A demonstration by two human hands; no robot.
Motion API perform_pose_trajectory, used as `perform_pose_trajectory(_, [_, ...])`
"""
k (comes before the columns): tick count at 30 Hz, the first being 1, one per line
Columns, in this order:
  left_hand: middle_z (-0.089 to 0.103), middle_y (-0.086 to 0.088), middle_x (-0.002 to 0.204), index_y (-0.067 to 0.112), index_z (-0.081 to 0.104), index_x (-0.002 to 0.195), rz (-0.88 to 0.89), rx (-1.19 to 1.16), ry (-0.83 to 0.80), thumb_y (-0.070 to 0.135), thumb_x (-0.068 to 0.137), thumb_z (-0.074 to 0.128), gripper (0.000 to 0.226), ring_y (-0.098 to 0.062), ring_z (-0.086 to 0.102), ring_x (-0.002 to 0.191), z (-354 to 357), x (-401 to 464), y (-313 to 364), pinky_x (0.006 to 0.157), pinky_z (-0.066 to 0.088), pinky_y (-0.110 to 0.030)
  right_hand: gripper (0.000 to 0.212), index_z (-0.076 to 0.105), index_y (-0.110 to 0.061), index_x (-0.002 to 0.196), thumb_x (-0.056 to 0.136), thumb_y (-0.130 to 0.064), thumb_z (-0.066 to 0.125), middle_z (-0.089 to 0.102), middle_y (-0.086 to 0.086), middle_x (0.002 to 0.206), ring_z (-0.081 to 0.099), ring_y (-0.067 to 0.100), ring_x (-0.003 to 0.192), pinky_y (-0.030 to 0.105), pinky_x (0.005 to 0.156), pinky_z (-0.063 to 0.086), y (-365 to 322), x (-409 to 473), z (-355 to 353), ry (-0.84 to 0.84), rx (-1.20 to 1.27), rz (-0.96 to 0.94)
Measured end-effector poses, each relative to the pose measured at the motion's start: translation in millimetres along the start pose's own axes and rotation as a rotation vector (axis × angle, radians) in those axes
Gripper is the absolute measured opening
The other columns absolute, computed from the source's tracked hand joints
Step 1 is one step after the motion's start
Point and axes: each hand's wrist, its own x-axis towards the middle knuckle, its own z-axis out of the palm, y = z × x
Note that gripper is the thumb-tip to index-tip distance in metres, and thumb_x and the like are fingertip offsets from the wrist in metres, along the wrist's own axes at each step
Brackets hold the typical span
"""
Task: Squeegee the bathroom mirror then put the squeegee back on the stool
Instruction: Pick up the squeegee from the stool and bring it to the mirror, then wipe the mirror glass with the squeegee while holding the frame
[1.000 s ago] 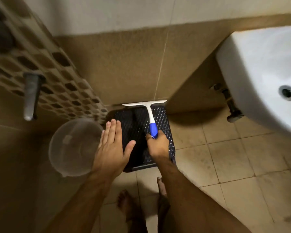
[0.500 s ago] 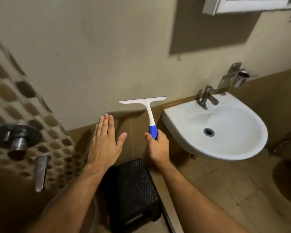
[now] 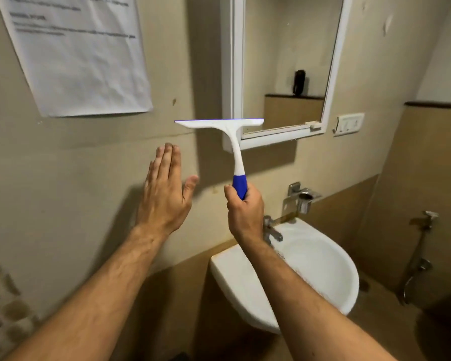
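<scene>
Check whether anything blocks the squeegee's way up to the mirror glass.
Nothing visible does. The right hand holds the squeegee upright, blade level with the mirror's lower left corner. The left hand is open, off to the left.

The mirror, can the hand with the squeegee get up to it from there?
Probably yes. The right hand holds the squeegee upright just below the mirror, its blade already overlapping the lower frame corner. Nothing sits between them; the sink is lower down.

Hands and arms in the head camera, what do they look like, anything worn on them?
Both forearms are bare to the bottom frame edge: no sleeves show. The left hand and right hand wear no gloves, and no watch, bracelet or ring is visible. Both forearms are hairy.
</scene>
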Motion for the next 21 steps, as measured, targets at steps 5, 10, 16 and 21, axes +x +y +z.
perform_pose_trajectory(5, [0.012,-0.009,0.158,0.006,0.015,0.150,0.080,-0.016,0.113,0.047,0.099,0.025,0.066,-0.018,0.002,0.145,-6,79,51,0.118,0.008,-0.040,0.027,0.047,-0.024,0.067,0.081,-0.044,0.059,0.047,-0.005,0.058,0.043,0.011,0.052,0.038,0.051,0.044,-29,67,-32,0.017,0.002,-0.133])
perform_pose_trajectory(10, [0.022,-0.008,0.156,0.012,0.025,0.148,0.196,-0.102,0.293,0.031,0.099,0.034,0.054,-0.019,0.012,0.144,-29,168,94,0.116,0.019,-0.043,0.033,0.048,-0.028,0.080,0.084,-0.061,0.046,0.048,0.003,0.066,0.044,0.025,0.059,0.044,0.059,0.040,-72,144,-57,-0.021,0.131,-0.117])
perform_pose_trajectory(16, [0.023,-0.008,0.155,0.014,0.028,0.145,0.296,-0.164,0.413,0.026,0.097,0.037,0.051,-0.021,0.015,0.144,-46,265,123,0.112,0.028,-0.044,0.039,0.059,-0.020,0.086,0.094,-0.053,0.039,0.042,-0.006,0.051,0.037,0.007,0.038,0.022,0.038,0.032,-129,232,-67,-0.061,0.233,-0.124])
perform_pose_trajectory(21, [0.017,-0.012,0.156,0.011,0.018,0.149,0.226,-0.247,0.520,0.036,0.098,0.033,0.058,-0.024,0.014,0.144,-56,337,120,0.114,0.026,-0.042,0.039,0.050,-0.017,0.084,0.096,-0.051,0.036,0.040,-0.005,0.053,0.033,0.005,0.037,0.020,0.036,0.031,-165,274,-65,-0.098,0.243,-0.184])
